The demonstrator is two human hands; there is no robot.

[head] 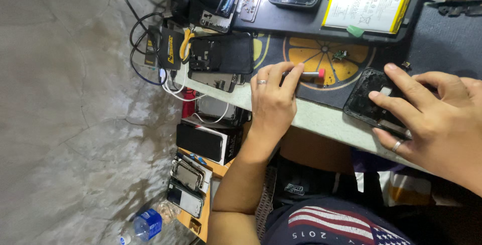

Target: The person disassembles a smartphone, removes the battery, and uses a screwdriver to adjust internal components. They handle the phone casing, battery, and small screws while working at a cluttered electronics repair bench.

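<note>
The left hand (273, 99) curls closed around a slim screwdriver (310, 75) with a red cap, low over the dark mat (306, 54) printed with citrus slices. The right hand (432, 112) lies spread, fingers flat, pressing a scuffed black phone frame (369, 97) near the pale surface (321, 119) edge.
</note>
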